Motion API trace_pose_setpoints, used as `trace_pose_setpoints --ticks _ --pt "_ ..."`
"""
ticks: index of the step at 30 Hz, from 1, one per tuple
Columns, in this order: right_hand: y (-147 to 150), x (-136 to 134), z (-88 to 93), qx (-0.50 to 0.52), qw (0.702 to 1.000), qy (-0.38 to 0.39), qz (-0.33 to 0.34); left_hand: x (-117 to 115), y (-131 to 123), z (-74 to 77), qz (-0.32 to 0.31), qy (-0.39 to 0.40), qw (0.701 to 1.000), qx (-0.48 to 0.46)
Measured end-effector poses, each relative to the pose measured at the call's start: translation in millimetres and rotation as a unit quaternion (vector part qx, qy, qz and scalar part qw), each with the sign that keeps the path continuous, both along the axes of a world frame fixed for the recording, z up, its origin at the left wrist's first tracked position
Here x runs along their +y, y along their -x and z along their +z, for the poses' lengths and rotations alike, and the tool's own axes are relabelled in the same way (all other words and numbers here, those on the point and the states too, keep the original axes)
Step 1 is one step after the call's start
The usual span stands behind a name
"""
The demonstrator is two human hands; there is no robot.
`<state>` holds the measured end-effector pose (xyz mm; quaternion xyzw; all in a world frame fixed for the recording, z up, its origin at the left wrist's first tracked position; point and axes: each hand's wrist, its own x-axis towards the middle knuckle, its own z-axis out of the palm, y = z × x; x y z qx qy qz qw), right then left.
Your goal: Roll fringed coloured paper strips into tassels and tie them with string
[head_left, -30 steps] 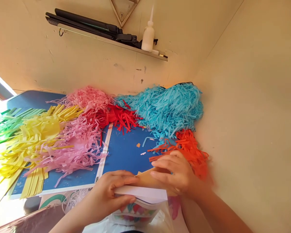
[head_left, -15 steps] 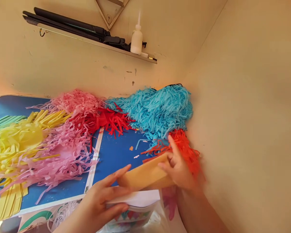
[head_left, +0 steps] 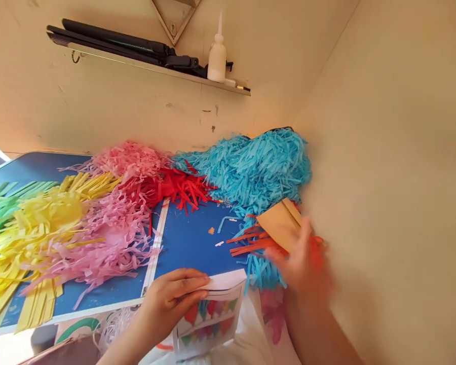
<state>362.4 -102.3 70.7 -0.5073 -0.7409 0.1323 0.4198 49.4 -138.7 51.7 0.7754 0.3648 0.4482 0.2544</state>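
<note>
My left hand [head_left: 173, 298] grips the top edge of a white packet [head_left: 213, 314] printed with coloured pennant flags, at the near edge of the blue table [head_left: 192, 243]. My right hand [head_left: 300, 258], blurred by motion, holds a tan brown card [head_left: 279, 223] over the orange paper strips [head_left: 251, 241], next to the blue shredded-paper pile [head_left: 254, 170]. The card stands tilted, close to the right wall.
Piles of cut paper fringe cover the table: pink [head_left: 110, 228], red [head_left: 167, 187], yellow [head_left: 34, 228] and green [head_left: 7, 200]. A wall shelf [head_left: 152, 61] above carries a white glue bottle [head_left: 217, 53] and long black objects. The beige wall [head_left: 395, 177] closes the right side.
My right hand lifted the tan card off the white packet and swung it right and away, toward the orange strips. The left hand tilted the packet, and its flag print now shows.
</note>
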Motion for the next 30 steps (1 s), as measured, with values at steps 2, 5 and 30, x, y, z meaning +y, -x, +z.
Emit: trace_pose_setpoints --ticks 2,5,30 --pt "47.0 -30.4 -21.0 0.043 0.992 0.010 0.120 0.4 -1.5 -0.2 -0.004 0.000 1.000 0.000" --pt "90.0 -47.5 -44.7 0.208 0.960 0.036 0.186 0.1 0.5 -0.5 -0.023 -0.008 1.000 0.018" --pt "88.7 -57.7 -74.4 0.353 0.916 0.080 0.172 -11.4 -5.4 1.9 -0.047 -0.130 0.978 0.156"
